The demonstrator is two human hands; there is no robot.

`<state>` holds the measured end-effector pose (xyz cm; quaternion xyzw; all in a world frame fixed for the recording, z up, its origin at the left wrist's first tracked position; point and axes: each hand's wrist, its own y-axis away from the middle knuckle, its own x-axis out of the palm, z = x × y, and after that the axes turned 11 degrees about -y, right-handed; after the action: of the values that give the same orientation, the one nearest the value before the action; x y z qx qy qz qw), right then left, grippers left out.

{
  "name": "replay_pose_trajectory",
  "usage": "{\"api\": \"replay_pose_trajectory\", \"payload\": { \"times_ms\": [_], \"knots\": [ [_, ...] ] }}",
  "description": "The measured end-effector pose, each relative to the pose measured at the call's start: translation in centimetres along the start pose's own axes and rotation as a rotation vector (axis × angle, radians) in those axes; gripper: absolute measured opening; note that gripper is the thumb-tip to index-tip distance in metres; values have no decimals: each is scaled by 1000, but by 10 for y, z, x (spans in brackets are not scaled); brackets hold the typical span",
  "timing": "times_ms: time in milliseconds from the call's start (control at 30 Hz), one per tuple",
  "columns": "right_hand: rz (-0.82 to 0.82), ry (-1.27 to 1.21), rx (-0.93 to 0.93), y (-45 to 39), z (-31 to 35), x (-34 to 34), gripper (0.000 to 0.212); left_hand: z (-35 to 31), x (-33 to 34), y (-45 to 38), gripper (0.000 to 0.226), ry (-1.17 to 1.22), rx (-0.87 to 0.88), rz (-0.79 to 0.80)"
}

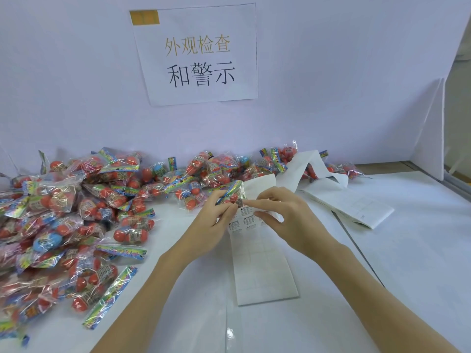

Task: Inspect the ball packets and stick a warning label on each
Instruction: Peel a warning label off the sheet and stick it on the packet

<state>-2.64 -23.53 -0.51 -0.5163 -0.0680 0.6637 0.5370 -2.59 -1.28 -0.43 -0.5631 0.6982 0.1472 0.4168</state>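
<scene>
A white sign [201, 54] hangs on the back wall, a yellow tape patch at its top left corner. Its upper line, in gold, reads 外观检查; the lower line, in black, reads 和警示.

The left hand [211, 222] grips a ball packet [230, 193] above the white surface [407, 250], fingers curled round its lower end, so most of the clear bag is hidden; only red balls and a rainbow header strip show. The right hand [285, 217] reaches in beside it, thumb and forefinger pinching at a label [246, 203] right at the packet's edge; whether it is already stuck on cannot be told.

Under the hands lies a label strip [260, 266]. The labels left on it carry a black triangle and the word WARNING; the smaller print below is too fine to read. The strip's nearer part shows only bare squares. It runs back in a loose fold toward the wall, and a second backing sheet [356, 207] lies to the right.

A pile [71, 212] of packets covers the left of the surface and stretches along the wall. Each holds red balls, a few blue, with printed bands and colourful headers whose writing is blurred. The pile is cut off at the left edge
</scene>
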Motion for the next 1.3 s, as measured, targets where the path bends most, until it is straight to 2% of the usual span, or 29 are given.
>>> {"api": "replay_pose_trajectory", "payload": {
  "times_ms": [167,500,667,867,1033,1167,1300],
  "knots": [
    [-10,27,-64,-1,3,-2,35,0,5,-3,34,51,-28,-43],
    [30,59,-62,1,3,-3,41,4,11,-6,38,33,-37,-100],
    [16,27,-26,2,1,3,33,8,15,-8,35,26,-16,-101],
    [35,57,-13,2,0,8,14,4,18,-4,28,2,55,-97],
    [45,35,6,2,-2,8,7,6,21,-5,37,-43,72,-88],
    [66,24,-5,2,0,9,12,6,22,-5,36,-4,56,-97],
    [60,48,-76,2,2,3,28,6,17,-6,36,92,-36,-92]
  ]
}}
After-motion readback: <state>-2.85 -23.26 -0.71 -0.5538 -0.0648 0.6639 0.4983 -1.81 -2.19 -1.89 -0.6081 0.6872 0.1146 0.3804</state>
